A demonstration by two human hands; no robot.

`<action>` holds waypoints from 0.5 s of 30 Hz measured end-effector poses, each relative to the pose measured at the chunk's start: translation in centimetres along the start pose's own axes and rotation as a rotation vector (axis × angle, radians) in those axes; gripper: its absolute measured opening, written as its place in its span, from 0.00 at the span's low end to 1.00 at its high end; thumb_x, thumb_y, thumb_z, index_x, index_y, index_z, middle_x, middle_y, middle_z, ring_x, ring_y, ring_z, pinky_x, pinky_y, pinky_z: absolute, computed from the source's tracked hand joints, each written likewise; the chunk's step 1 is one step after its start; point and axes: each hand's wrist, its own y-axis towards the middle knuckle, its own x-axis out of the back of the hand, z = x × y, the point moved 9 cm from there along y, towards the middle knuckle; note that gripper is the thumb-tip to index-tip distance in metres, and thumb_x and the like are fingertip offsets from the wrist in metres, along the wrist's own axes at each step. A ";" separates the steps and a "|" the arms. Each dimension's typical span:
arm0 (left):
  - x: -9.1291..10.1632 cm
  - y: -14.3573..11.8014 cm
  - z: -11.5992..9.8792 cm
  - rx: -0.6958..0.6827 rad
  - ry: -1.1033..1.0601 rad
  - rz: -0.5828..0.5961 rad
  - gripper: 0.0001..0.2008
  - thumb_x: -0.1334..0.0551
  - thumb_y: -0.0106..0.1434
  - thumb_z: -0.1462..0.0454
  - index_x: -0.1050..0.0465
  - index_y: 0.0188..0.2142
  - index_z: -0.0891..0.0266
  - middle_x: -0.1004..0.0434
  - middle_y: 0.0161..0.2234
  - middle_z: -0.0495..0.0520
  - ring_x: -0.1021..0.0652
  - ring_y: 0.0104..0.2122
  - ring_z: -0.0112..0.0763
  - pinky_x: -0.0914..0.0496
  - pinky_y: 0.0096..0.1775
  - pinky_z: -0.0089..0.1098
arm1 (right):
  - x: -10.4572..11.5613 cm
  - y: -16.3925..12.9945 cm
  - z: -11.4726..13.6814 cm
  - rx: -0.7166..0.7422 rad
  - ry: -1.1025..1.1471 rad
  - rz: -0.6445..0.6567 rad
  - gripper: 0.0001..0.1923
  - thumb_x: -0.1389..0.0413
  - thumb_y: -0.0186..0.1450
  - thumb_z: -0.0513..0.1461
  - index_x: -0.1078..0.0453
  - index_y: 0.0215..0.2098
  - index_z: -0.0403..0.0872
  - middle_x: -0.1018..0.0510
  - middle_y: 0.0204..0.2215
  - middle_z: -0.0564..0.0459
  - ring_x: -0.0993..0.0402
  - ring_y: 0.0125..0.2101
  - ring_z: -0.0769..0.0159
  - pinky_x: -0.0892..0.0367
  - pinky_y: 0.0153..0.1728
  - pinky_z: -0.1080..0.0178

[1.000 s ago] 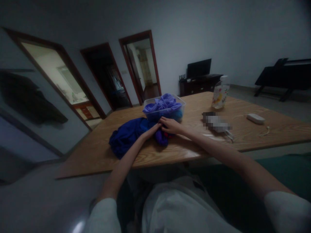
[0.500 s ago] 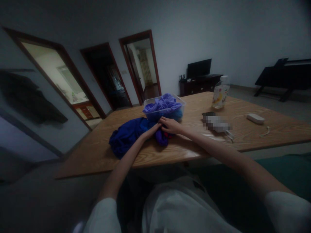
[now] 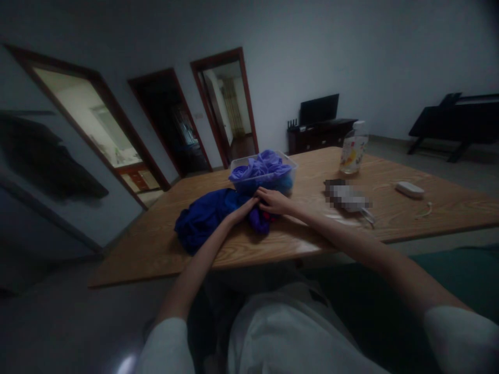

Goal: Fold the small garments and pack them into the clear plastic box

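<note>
My left hand (image 3: 245, 209) and my right hand (image 3: 273, 201) meet over a heap of cloth on the table, fingertips touching. Both have their fingers bent and closed on the cloth; the exact fold between them is hidden. Dark blue cloth (image 3: 202, 218) spreads out to the left, under my left wrist. A purple cloth lump (image 3: 259, 222) bulges out below the hands, with a bit of red cloth (image 3: 267, 214) beside it. Just behind the hands stands a clear plastic box (image 3: 234, 179) piled with lilac cloth (image 3: 267, 164), with blue cloth showing through its wall.
The wooden table (image 3: 136, 259) has a clear bottle (image 3: 353, 153) with a white cap at its back right. A blurred-out item (image 3: 346, 198) lies right of my right forearm. Farther right are a white oblong case (image 3: 409, 189) and a small cord (image 3: 428, 210).
</note>
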 end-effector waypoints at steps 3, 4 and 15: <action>0.0 0.0 0.0 0.006 0.009 -0.004 0.27 0.44 0.73 0.61 0.31 0.69 0.63 0.42 0.75 0.55 0.41 0.75 0.37 0.50 0.76 0.39 | 0.1 0.0 0.0 0.000 0.006 -0.002 0.15 0.45 0.73 0.40 0.32 0.56 0.44 0.26 0.51 0.44 0.24 0.41 0.60 0.30 0.42 0.62; -0.1 0.0 -0.1 -0.001 0.010 0.005 0.27 0.43 0.73 0.60 0.31 0.69 0.61 0.41 0.74 0.54 0.41 0.75 0.37 0.51 0.76 0.39 | 0.1 0.0 0.0 -0.004 0.007 -0.002 0.15 0.45 0.73 0.40 0.32 0.56 0.44 0.26 0.51 0.44 0.24 0.41 0.60 0.30 0.42 0.62; -0.5 0.2 -0.8 -0.064 0.046 0.021 0.25 0.42 0.74 0.55 0.28 0.67 0.58 0.32 0.71 0.54 0.42 0.76 0.37 0.51 0.77 0.42 | -0.1 0.0 -0.2 0.000 0.012 0.001 0.16 0.45 0.74 0.41 0.32 0.57 0.43 0.26 0.52 0.43 0.24 0.41 0.59 0.29 0.42 0.60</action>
